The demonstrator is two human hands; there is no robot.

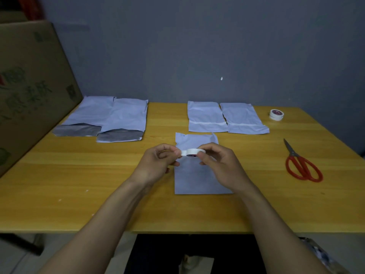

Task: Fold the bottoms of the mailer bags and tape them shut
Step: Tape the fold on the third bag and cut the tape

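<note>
A white mailer bag (195, 178) lies flat on the wooden table (79, 175) in front of me. Above it I hold a white tape roll (192, 152) between both hands. My right hand (219, 165) grips the roll. My left hand (158, 163) pinches the roll's left side, where the tape end seems to be. Two mailer bags with white tape strips across them, one (205, 117) beside the other (244, 119), lie at the back right. Two bags with grey openings showing, one (88, 117) overlapped by the other (126, 121), lie at the back left.
Red-handled scissors (302, 165) lie on the table's right side. A second tape roll (276, 114) sits at the back right corner. A large cardboard box (29, 86) stands along the left edge. A grey wall (197, 46) rises behind the table.
</note>
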